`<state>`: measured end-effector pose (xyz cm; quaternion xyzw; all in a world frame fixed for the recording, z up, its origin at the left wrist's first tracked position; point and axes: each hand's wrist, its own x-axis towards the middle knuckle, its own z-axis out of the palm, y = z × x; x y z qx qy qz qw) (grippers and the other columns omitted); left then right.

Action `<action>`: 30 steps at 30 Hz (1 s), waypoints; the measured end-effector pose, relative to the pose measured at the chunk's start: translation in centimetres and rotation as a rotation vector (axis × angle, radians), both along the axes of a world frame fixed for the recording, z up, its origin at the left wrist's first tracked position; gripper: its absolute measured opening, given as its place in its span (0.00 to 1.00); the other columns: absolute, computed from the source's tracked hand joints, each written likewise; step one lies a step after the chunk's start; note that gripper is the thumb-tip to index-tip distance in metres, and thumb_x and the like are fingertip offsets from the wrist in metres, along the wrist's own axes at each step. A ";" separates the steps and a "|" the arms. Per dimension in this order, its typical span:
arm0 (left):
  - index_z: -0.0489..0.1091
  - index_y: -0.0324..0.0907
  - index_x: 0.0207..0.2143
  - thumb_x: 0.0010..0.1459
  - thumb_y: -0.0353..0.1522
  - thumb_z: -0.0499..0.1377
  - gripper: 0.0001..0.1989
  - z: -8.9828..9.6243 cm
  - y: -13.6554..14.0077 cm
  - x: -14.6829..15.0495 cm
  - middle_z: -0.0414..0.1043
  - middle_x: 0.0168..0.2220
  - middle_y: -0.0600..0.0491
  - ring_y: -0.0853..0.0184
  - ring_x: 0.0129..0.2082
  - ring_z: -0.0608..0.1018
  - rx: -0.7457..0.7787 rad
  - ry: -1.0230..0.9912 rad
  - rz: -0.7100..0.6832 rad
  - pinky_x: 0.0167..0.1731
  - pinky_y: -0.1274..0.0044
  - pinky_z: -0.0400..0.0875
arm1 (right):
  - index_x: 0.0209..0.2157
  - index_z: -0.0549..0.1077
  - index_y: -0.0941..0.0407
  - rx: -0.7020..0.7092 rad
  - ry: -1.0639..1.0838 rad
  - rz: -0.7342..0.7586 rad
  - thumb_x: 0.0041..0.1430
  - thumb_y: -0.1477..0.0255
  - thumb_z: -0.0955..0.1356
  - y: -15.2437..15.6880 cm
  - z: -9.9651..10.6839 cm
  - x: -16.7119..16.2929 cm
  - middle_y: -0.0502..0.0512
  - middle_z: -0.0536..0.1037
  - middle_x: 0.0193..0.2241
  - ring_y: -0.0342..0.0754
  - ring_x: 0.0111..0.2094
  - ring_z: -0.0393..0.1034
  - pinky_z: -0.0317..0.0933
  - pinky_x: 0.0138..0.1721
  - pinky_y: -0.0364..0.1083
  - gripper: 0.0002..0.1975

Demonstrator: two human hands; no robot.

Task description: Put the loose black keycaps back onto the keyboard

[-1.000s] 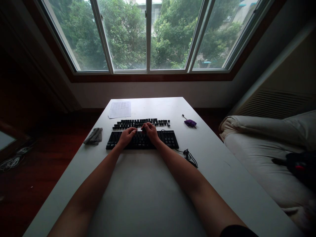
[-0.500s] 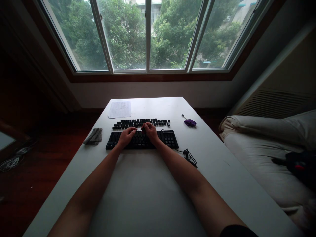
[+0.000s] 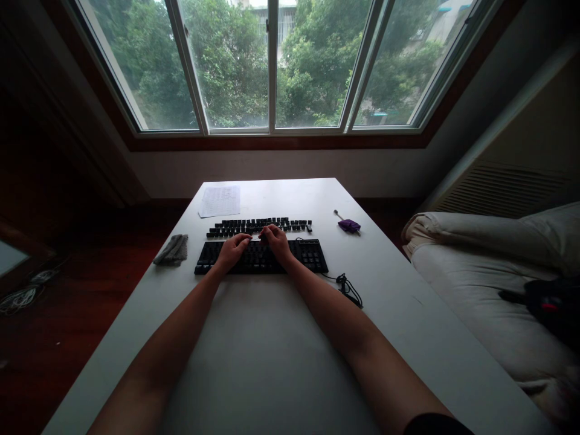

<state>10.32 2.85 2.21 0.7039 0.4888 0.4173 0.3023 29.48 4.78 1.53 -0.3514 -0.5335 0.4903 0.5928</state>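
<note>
A black computer keyboard (image 3: 312, 257) lies crosswise on the white table (image 3: 254, 350). Over its left half is my left hand (image 3: 232, 249), thumb and fingers drawn together near the back edge. My right hand (image 3: 275, 241) hovers above the middle, fingertips pinched and pointing towards the left hand. Whatever sits between the fingers of either hand is too small and dark to make out. Just behind the keyboard stand rows of loose black keycaps (image 3: 235, 225), partly covered by my right hand.
A grey cloth (image 3: 172, 250) lies to the left, with a printed sheet of paper (image 3: 220, 201) farther back. On the right are a purple cloth-like bundle (image 3: 348, 226) with a thin brush and a coiled black cable (image 3: 348, 289). A pale sofa (image 3: 457, 266) flanks the table.
Hardly anything differs. Both hands keep their places over the keyboard, with at most a slight shift of the right fingertips.
</note>
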 end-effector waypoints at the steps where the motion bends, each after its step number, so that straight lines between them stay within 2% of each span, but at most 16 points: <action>1: 0.77 0.42 0.45 0.62 0.40 0.55 0.17 0.0 0.0 0.0 0.79 0.36 0.51 0.63 0.35 0.77 0.003 0.008 0.003 0.38 0.74 0.70 | 0.29 0.70 0.54 -0.001 -0.005 -0.001 0.58 0.49 0.68 0.0 0.0 0.0 0.50 0.76 0.26 0.43 0.22 0.68 0.65 0.26 0.43 0.21; 15: 0.77 0.42 0.45 0.63 0.41 0.56 0.17 -0.2 0.0 -0.1 0.79 0.38 0.51 0.63 0.36 0.77 0.031 0.021 0.014 0.38 0.74 0.70 | 0.29 0.70 0.54 -0.018 0.006 0.001 0.57 0.48 0.68 -0.1 0.0 0.0 0.50 0.76 0.26 0.44 0.23 0.69 0.67 0.27 0.44 0.22; 30: 0.77 0.43 0.46 0.61 0.38 0.55 0.16 -0.1 -0.2 0.3 0.78 0.34 0.52 0.64 0.33 0.78 -0.008 -0.064 0.044 0.34 0.75 0.71 | 0.29 0.70 0.54 -0.019 0.016 0.005 0.57 0.49 0.68 -0.1 0.1 -0.1 0.51 0.76 0.26 0.44 0.23 0.69 0.67 0.27 0.44 0.22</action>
